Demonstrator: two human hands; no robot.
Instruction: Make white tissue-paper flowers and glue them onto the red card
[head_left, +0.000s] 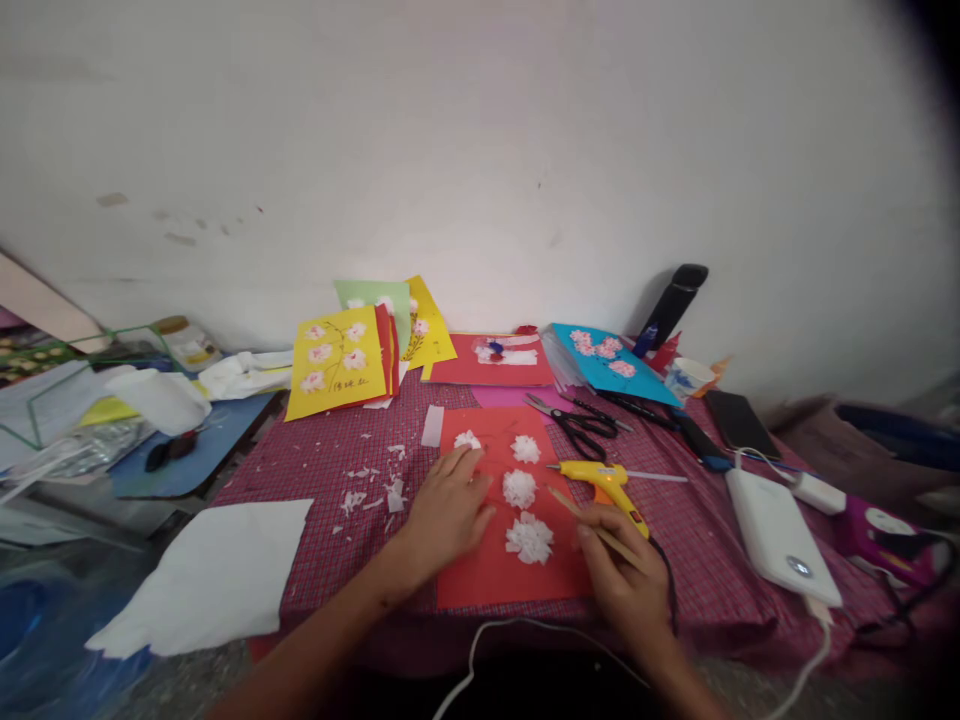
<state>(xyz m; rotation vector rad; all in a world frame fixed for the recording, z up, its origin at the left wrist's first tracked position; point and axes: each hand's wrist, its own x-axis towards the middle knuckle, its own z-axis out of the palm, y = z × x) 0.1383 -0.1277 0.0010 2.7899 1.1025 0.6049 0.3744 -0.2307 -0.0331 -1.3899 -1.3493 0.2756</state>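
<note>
A sheet of red paper lies on the table before me, with fine branch lines drawn on it. White crumpled-tissue flowers are set on it in a column, and another tissue flower shows at the upper left beside my fingertips. My left hand rests on the paper's left part with its fingers stretched out, holding nothing. Between the fingers of my right hand is a thin wooden stick, its tip pointing toward the middle flower. I cannot tell whether the tip touches the paper.
A yellow glue gun and black scissors lie right of the sheet. Finished flower cards lean at the back left. White tissue and scraps are at left. A power bank and cables lie right.
</note>
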